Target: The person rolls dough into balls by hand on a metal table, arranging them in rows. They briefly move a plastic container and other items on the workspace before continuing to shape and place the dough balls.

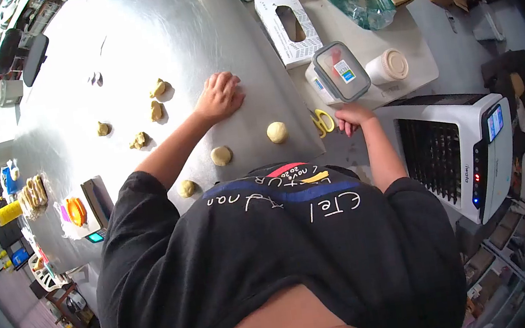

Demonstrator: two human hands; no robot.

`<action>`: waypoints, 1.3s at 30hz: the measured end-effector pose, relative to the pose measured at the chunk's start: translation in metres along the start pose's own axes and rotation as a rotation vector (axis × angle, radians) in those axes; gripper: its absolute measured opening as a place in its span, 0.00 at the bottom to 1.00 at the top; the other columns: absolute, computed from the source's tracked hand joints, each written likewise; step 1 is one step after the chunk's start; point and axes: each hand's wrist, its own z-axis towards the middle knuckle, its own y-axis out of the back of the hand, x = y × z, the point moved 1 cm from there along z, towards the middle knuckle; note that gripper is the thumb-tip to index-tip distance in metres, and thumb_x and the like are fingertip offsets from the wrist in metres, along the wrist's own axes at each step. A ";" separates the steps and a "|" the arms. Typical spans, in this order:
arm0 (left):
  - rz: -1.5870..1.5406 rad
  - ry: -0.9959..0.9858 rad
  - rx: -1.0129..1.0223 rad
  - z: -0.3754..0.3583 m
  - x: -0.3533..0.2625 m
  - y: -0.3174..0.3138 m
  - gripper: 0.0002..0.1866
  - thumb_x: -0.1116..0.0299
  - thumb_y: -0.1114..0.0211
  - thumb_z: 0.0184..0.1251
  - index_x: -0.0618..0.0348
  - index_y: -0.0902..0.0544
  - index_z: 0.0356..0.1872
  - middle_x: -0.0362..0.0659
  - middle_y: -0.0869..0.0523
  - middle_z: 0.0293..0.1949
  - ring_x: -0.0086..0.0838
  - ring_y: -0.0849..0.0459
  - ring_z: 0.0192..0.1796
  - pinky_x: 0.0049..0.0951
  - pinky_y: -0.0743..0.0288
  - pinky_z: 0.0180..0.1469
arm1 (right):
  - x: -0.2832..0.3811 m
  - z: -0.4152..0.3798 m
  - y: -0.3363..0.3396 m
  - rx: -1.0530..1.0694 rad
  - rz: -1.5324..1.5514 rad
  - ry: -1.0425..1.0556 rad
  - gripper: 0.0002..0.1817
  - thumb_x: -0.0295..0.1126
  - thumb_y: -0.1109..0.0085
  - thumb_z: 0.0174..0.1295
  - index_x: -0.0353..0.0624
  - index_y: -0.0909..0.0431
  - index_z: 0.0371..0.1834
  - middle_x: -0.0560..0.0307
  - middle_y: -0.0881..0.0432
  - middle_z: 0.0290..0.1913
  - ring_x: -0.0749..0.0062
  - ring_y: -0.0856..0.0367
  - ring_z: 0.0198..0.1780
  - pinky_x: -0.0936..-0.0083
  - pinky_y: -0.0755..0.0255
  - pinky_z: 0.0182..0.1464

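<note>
My left hand (220,97) is palm down on the metal table (196,47), its fingers curled in; whatever lies under it is hidden. Smooth pale dough balls lie nearer my body: one (278,132) near the right edge, another (221,156) in the middle, a third (187,188) close to my shirt. Left of my forearm are several rough dough lumps (157,111). My right hand (354,117) hangs over the edge of the side table, its fingers loosely bent down and holding nothing visible. Beside it are yellow-handled scissors (322,122).
On the right side table stand a grey-lidded clear container (342,72), a white lidded tub (388,67), a glove box (290,29) and a green plastic bag (362,1). An air cooler (454,153) stands at my right. A black-and-orange item (76,212) lies at the table's left edge.
</note>
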 end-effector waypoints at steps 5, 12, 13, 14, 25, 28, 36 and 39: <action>-0.155 0.033 -0.058 0.010 0.003 -0.006 0.10 0.63 0.30 0.53 0.57 0.19 0.29 0.43 0.20 0.34 0.38 0.22 0.43 0.37 0.27 0.49 | 0.002 -0.007 0.002 0.024 0.005 0.024 0.17 0.39 0.54 0.55 0.38 0.23 0.19 0.48 0.22 0.14 0.66 0.24 0.13 0.73 0.31 0.17; -0.083 0.156 0.074 0.026 0.012 -0.016 0.13 0.60 0.33 0.54 0.58 0.19 0.19 0.42 0.19 0.24 0.40 0.20 0.35 0.35 0.26 0.46 | 0.011 -0.014 0.001 0.002 -0.063 0.016 0.19 0.42 0.56 0.56 0.40 0.22 0.20 0.51 0.21 0.14 0.69 0.22 0.14 0.75 0.29 0.18; -0.041 0.265 0.087 0.026 0.008 -0.016 0.13 0.60 0.34 0.55 0.58 0.19 0.21 0.43 0.19 0.26 0.40 0.21 0.37 0.35 0.27 0.46 | 0.012 -0.015 0.002 -0.005 -0.064 0.023 0.19 0.42 0.56 0.56 0.40 0.22 0.20 0.51 0.21 0.14 0.69 0.22 0.14 0.75 0.29 0.18; 0.000 0.372 0.102 0.026 0.003 -0.014 0.13 0.59 0.36 0.56 0.59 0.18 0.22 0.44 0.18 0.29 0.40 0.21 0.39 0.36 0.27 0.46 | 0.013 -0.015 0.002 0.004 -0.062 0.028 0.18 0.41 0.56 0.56 0.39 0.22 0.20 0.51 0.21 0.14 0.69 0.22 0.14 0.75 0.29 0.19; -0.018 0.295 0.332 -0.002 0.007 0.033 0.30 0.54 0.30 0.54 0.59 0.27 0.54 0.49 0.28 0.56 0.45 0.31 0.60 0.41 0.33 0.63 | -0.001 -0.004 -0.001 -0.008 0.032 0.051 0.17 0.37 0.54 0.55 0.34 0.23 0.20 0.46 0.22 0.14 0.64 0.23 0.13 0.71 0.29 0.17; -0.007 -0.134 0.119 0.002 0.021 0.011 0.21 0.56 0.29 0.53 0.57 0.21 0.44 0.47 0.25 0.50 0.41 0.28 0.57 0.39 0.30 0.59 | 0.004 -0.007 0.000 0.013 0.025 0.057 0.17 0.37 0.53 0.55 0.35 0.23 0.19 0.47 0.22 0.14 0.65 0.23 0.13 0.72 0.29 0.16; -0.181 0.085 0.148 0.020 0.024 -0.007 0.12 0.59 0.30 0.54 0.57 0.18 0.26 0.44 0.19 0.34 0.39 0.21 0.43 0.35 0.25 0.49 | 0.008 -0.013 -0.001 -0.009 0.006 0.000 0.18 0.38 0.54 0.56 0.38 0.23 0.17 0.50 0.23 0.13 0.66 0.24 0.12 0.74 0.32 0.15; -0.109 0.216 0.017 0.028 0.015 -0.008 0.13 0.60 0.34 0.56 0.57 0.19 0.19 0.45 0.18 0.28 0.40 0.21 0.37 0.35 0.27 0.48 | 0.008 -0.012 0.000 -0.015 0.027 -0.007 0.18 0.39 0.54 0.56 0.39 0.23 0.17 0.50 0.22 0.13 0.66 0.24 0.12 0.74 0.31 0.16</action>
